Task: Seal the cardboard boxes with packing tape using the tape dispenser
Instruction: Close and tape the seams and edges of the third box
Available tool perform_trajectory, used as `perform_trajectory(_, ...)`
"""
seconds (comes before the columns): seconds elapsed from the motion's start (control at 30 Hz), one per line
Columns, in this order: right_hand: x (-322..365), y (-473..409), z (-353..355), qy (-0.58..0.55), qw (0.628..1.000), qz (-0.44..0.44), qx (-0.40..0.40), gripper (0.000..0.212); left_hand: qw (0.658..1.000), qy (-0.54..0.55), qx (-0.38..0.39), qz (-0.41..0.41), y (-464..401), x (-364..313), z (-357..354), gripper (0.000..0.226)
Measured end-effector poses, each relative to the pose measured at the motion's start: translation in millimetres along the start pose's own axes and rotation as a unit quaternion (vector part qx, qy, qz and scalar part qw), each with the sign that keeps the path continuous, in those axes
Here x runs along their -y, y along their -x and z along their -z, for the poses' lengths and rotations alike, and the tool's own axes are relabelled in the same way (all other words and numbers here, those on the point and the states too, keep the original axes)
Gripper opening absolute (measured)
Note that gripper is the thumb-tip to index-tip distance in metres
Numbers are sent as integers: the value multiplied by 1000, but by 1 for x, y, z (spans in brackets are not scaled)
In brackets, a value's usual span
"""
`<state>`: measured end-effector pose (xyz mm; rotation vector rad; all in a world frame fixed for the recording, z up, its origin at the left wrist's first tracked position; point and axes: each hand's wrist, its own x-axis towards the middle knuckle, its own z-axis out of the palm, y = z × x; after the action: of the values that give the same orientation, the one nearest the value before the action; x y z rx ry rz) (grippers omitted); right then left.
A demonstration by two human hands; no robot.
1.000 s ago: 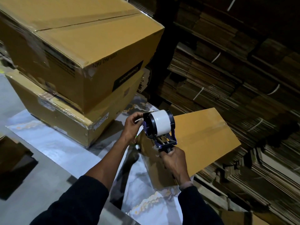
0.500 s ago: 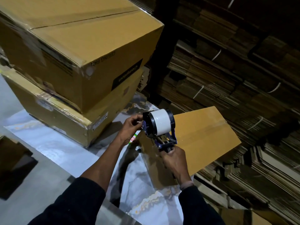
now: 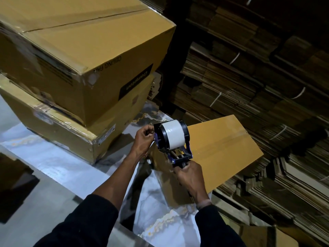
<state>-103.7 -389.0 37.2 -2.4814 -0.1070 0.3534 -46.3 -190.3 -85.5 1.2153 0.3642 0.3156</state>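
A tape dispenser (image 3: pixel 173 141) with a white roll and blue frame is held upright over a flat brown cardboard box (image 3: pixel 220 148). My right hand (image 3: pixel 188 175) grips its black handle from below. My left hand (image 3: pixel 144 139) has its fingers curled at the left side of the roll, pinching at the dispenser's edge; what it pinches is too small to tell. The box lies on a marbled floor, and a strip of clear tape runs across its top.
Two large brown cartons (image 3: pixel 76 68) are stacked at the upper left, the lower one (image 3: pixel 58 132) wrapped with clear tape. Bundles of flattened cardboard (image 3: pixel 258 77) fill the right side. The marbled floor (image 3: pixel 58 168) lies to the left of my arms.
My left hand has shifted slightly at the side of the roll, fingers curling tighter. The dispenser and my right hand stay nearly where they were.
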Motion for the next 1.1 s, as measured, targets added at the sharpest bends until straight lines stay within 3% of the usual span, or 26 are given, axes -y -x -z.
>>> perform_trajectory(0.17,-8,-7,-4,-6,1000,2,3,48,1000,-24,2,13,-4,3,-1,22)
perform_trajectory(0.67,-17,-14,-6,-8,1000,-12,6,47,996,64,-26,48,0,20,-14,34)
perform_trajectory(1.1,-20,-17,-5,-17,1000,-9,13,45,992,75,74,73,10,23,-7,38)
